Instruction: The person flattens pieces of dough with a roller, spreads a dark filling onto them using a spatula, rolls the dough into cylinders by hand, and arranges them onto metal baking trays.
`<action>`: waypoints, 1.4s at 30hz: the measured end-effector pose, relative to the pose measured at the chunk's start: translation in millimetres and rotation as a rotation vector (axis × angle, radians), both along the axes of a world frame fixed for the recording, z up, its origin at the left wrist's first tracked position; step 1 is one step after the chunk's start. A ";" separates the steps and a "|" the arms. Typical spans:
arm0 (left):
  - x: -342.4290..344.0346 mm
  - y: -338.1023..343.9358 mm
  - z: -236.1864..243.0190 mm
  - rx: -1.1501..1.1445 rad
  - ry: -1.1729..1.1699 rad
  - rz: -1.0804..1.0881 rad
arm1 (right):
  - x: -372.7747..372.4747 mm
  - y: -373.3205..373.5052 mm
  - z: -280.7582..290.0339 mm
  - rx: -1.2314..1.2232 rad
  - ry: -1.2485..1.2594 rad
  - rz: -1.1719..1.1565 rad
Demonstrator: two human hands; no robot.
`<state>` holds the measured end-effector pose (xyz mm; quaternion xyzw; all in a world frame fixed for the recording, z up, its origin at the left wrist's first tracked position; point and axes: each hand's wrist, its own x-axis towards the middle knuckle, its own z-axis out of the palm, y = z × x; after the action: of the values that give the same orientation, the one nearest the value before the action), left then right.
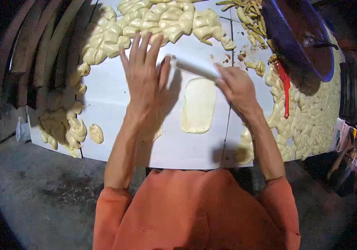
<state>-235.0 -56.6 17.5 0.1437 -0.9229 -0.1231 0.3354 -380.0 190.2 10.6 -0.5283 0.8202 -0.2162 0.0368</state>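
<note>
A white rolling pin (196, 68), blurred along its length, slants over the work surface. My right hand (239, 85) is closed round its right end. With its fingers stretched out and spread, my left hand (142, 77) is by the pin's left end, the thumb close to it; whether they touch I cannot tell. Just below the pin lies a flat, oblong sheet of pale dough (199, 107). Part of another thin dough piece (158, 125) shows beside my left forearm, which hides the rest.
Many pale dough pieces (157, 21) crowd the far side of the white table (103, 91); more dough (307, 121) covers the right. A brown tub with a blue rim (307, 37) and a red utensil (286, 89) are at the far right. Dark wooden slats (41, 46) stand left.
</note>
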 end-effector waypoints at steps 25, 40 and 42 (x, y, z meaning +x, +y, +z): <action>99.3 120.3 20.2 0.152 -0.703 -0.356 | -31.8 124.2 31.0 0.136 0.389 -0.914; 138.1 161.3 -3.1 0.120 -0.747 -0.312 | -26.9 152.6 106.3 0.021 0.062 -0.956; 141.0 166.6 -10.9 0.104 -0.747 -0.333 | -37.0 158.2 126.1 -0.175 -0.001 -0.871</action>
<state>-94.0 110.0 6.6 0.0440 -0.9843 -0.1617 -0.0547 -416.9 348.4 136.6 -0.1347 0.9449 -0.2804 -0.1022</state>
